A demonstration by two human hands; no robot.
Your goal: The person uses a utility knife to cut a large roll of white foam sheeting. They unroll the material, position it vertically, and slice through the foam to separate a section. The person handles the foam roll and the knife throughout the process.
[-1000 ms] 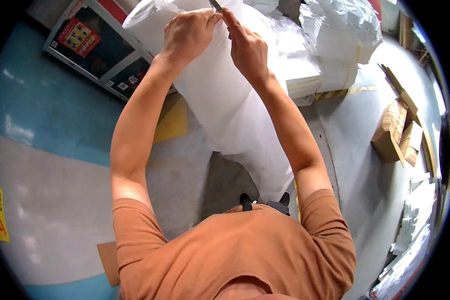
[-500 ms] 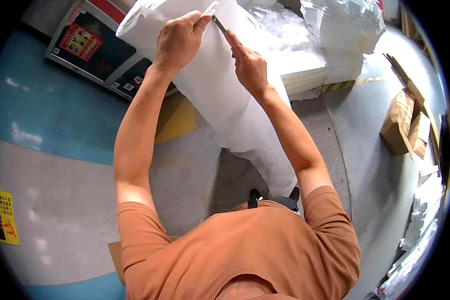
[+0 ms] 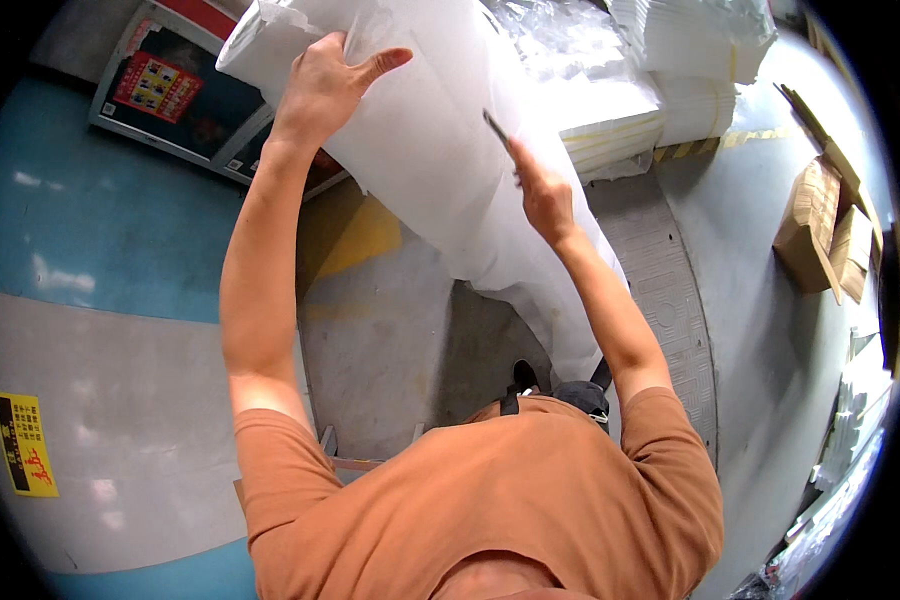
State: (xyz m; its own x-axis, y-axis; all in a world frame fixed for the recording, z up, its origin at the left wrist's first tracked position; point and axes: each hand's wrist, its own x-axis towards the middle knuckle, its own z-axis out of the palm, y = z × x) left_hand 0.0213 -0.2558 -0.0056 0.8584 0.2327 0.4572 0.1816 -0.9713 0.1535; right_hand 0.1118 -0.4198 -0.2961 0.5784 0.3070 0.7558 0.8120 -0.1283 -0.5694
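A big roll of thin white sheet (image 3: 430,170), which looks like packing foam, runs from the top of the view down towards my feet, its loose edge hanging in folds. My left hand (image 3: 320,90) rests on its upper left part. The thumb there sticks out wide from the fingers, and nothing shows in the grip. My right hand (image 3: 547,200) is closed round the handle of a slim dark knife (image 3: 496,130). The knife's tip points up and left over the white sheet, and whether it touches the sheet I cannot tell.
Stacked white sheets (image 3: 610,140) and clear plastic wrap (image 3: 560,40) lie beyond the roll. A dark glass-fronted cabinet (image 3: 185,90) stands at the far left. Cardboard boxes (image 3: 810,220) sit at the right, and a yellow sign (image 3: 27,445) is on the floor.
The hands have parted. My left hand has moved left and spread its thumb; the white piece it pinched is out of it. My right hand has moved down and right with the knife.
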